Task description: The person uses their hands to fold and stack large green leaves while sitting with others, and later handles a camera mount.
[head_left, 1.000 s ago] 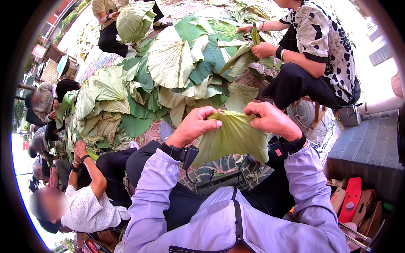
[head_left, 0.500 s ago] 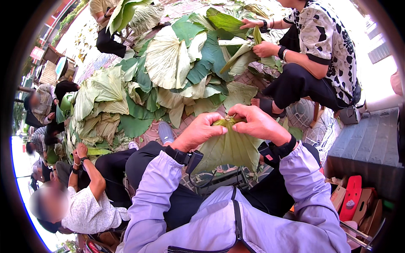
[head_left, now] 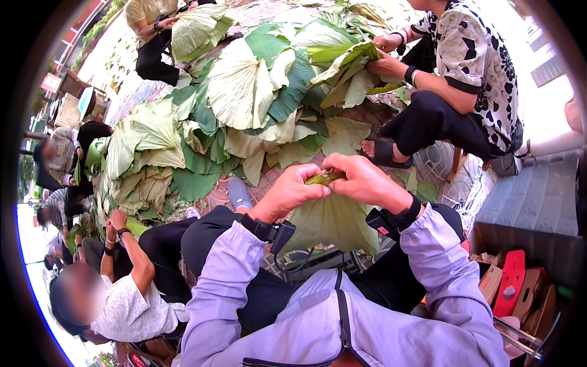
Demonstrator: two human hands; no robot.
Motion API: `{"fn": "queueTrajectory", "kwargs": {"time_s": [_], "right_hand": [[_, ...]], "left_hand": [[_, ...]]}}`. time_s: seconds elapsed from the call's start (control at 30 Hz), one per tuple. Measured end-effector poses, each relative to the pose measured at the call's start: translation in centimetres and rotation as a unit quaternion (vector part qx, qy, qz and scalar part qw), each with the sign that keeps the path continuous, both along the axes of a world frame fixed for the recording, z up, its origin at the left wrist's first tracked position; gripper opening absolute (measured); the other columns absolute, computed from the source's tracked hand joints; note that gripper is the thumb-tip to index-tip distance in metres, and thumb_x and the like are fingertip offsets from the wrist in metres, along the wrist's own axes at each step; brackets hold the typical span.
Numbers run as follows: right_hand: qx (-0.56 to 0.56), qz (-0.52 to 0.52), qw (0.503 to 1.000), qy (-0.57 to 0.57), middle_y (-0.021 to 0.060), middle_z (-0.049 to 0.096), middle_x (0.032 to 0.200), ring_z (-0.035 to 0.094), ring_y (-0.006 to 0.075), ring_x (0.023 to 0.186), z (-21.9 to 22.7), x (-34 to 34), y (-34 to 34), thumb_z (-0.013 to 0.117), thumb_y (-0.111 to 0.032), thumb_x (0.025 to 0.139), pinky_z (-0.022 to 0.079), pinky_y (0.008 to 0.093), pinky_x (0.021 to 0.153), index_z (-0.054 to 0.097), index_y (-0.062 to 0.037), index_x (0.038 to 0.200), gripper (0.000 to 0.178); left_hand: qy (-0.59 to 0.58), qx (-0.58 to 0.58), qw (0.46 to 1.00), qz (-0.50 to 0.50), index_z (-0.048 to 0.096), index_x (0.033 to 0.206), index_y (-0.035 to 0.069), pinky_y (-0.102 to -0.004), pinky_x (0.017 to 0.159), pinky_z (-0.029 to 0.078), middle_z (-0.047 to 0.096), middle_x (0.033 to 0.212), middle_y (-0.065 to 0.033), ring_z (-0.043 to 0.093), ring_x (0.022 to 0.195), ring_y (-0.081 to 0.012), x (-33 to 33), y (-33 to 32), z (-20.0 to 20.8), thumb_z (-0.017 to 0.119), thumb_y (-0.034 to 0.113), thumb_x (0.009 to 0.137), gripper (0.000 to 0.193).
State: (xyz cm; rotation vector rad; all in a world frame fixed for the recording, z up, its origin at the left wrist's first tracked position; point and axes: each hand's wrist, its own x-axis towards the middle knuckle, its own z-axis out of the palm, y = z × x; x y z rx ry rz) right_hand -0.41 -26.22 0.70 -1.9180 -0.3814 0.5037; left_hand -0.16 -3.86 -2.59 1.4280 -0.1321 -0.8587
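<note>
Between my knees hangs a pale green lotus leaf point(head_left: 333, 223), its gathered top pinched in both hands. My left hand point(head_left: 293, 192) is closed on the left side of that bunched top, thumb pressed along it. On the other side my right hand point(head_left: 367, 179) grips the same leaf, fingers curled over and thumb underneath. The two hands nearly meet, and a short folded green piece shows between the thumbs. What lies under my curled fingers is hidden.
A heap of large leaves point(head_left: 241, 85) spreads over the brick paving ahead. At the right a co-worker in a patterned shirt point(head_left: 458, 55) handles leaves; others sit along the left. A grey-covered box point(head_left: 529, 199) and cartons with a red packet point(head_left: 509, 284) stand at my right.
My right hand has rolled over the leaf's top, which is now folded tighter between my thumbs. The co-worker at the right has drawn a leaf closer; the one at the far left has lowered theirs.
</note>
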Motion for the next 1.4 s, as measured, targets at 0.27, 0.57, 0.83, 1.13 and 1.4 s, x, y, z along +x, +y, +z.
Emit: {"fn": "queueTrajectory", "kwargs": {"time_s": [0.27, 0.57, 0.83, 1.13, 1.4], "right_hand": [[-0.055, 0.061, 0.997, 0.004, 0.0131, 0.07, 0.088, 0.064, 0.0199, 0.081, 1.1, 2.0, -3.4, 0.062, -0.011, 0.095, 0.052, 0.0348, 0.077, 0.066, 0.0031, 0.111, 0.022], [-0.03, 0.06, 0.997, 0.029, 0.0077, 0.068, 0.087, 0.06, 0.0134, 0.081, 1.7, 1.9, -4.4, 0.063, -0.015, 0.098, 0.05, 0.032, 0.075, 0.065, 0.0031, 0.11, 0.022], [-0.009, 0.06, 0.998, 0.001, 0.0116, 0.072, 0.092, 0.065, 0.0181, 0.083, 0.9, 0.6, -2.2, 0.07, -0.01, 0.088, 0.052, 0.0355, 0.076, 0.062, 0.0025, 0.117, 0.033], [-0.055, 0.025, 0.994, -0.087, 0.0269, 0.07, 0.095, 0.069, 0.0446, 0.092, 0.1, -0.6, -0.4, 0.066, -0.009, 0.08, 0.053, 0.0492, 0.078, 0.066, 0.0009, 0.115, 0.036], [-0.095, 0.016, 0.99, -0.105, 0.0269, 0.07, 0.093, 0.068, 0.0466, 0.09, 0.3, -1.0, 0.0, 0.062, -0.008, 0.079, 0.053, 0.0525, 0.078, 0.067, -0.0009, 0.114, 0.036]], "left_hand": [[-0.014, -0.009, 0.999, 0.041, 0.071, 0.099, 0.003, -0.0237, 0.074, 0.045, 0.064, 0.09, 0.0052, 0.055, 0.083, -0.0037, 0.3, 0.7, 0.2, 0.072, 0.005, 0.085, 0.014], [-0.015, -0.008, 0.999, 0.047, 0.071, 0.101, 0.002, -0.0239, 0.077, 0.048, 0.067, 0.092, 0.0031, 0.058, 0.084, -0.0047, 0.3, 0.8, 0.6, 0.072, 0.004, 0.086, 0.015], [0.003, -0.021, 1.0, 0.021, 0.069, 0.109, 0.002, -0.0251, 0.085, 0.049, 0.069, 0.102, 0.0025, 0.059, 0.09, -0.0054, -0.3, 0.3, -0.5, 0.07, 0.003, 0.088, 0.021], [-0.012, -0.014, 1.0, 0.007, 0.069, 0.113, 0.002, -0.0243, 0.085, 0.047, 0.066, 0.103, 0.0038, 0.057, 0.093, -0.0045, -0.7, -0.1, -0.5, 0.072, 0.005, 0.089, 0.025], [-0.004, -0.04, 0.999, 0.012, 0.068, 0.109, 0.002, -0.0238, 0.081, 0.046, 0.063, 0.1, 0.0033, 0.056, 0.091, -0.0055, -0.9, 0.2, -0.6, 0.068, 0.002, 0.082, 0.026]]}}
